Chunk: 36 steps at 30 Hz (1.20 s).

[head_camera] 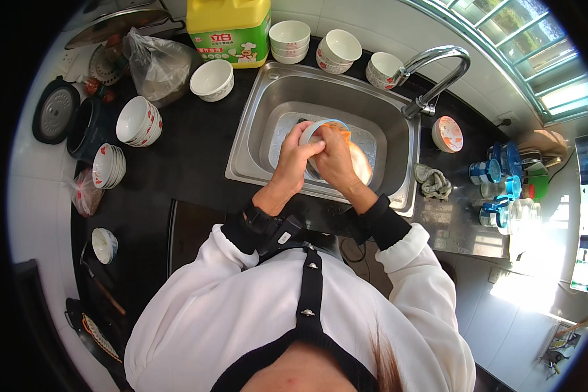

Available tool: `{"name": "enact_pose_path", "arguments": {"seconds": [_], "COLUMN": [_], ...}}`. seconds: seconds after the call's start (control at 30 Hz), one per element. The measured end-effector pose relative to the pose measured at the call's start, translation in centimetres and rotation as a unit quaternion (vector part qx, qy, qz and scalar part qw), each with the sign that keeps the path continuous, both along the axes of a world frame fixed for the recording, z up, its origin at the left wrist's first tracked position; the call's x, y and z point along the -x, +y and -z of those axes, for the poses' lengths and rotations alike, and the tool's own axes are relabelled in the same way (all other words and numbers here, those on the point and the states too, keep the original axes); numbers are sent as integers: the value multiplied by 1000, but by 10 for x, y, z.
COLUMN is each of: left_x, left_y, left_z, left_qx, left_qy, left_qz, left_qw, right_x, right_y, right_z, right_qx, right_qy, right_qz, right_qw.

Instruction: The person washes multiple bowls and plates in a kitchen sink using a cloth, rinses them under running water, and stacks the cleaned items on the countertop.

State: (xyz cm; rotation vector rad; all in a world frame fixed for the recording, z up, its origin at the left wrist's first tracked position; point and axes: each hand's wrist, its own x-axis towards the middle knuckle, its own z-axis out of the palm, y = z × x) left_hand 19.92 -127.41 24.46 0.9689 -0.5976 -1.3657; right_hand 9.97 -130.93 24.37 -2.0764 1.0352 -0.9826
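Over the stainless steel sink (285, 88), both hands meet at a bowl (316, 128) with a blue rim. My left hand (294, 156) grips the bowl's near left side. My right hand (334, 158) lies across it, holding an orange cloth (342, 132) against the bowl. Just beyond my right hand, a round pale item with an orange edge (360, 161) shows low in the sink; whether it is a bowl or a plate I cannot tell. The hands hide much of the held bowl. The chrome faucet (443, 88) curves over the sink's far right corner.
Stacked bowls (290, 39) stand behind the sink beside a yellow detergent jug (230, 34). More stacked bowls (139, 121) and a plastic bag (159, 68) sit on the left counter. On the right are an orange-patterned bowl (448, 134), a crumpled rag (432, 181) and blue-lidded containers (485, 171).
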Motion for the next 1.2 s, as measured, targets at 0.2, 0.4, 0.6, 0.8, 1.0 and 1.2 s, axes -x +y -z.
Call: {"name": "enact_pose_path", "arguments": {"seconds": [0.2, 0.4, 0.6, 0.8, 1.0, 1.2], "left_x": [-8, -24, -60, -22, -18, -16], "left_y": [-1, -10, -15, -8, 3, 3], "left_z": [4, -4, -13, -20, -35, -21], "left_qx": [72, 38, 83, 209, 148, 99], "left_qy": [-40, 10, -168, -365, -160, 30], "left_qz": [-16, -53, -23, 17, 35, -72], "left_qw": [997, 998, 982, 907, 975, 992], "right_x": [-10, 34, 87, 40, 32, 17], "right_y": [5, 2, -10, -28, -38, -16], "right_z": [-17, -35, -79, -95, -83, -53], "right_qx": [-520, -357, -417, 142, 18, -294], "right_qy": [-399, 39, -224, 98, 10, -322], "right_qz": [-61, -252, 57, -179, -193, -33], "right_qw": [753, 899, 879, 969, 981, 899]}}
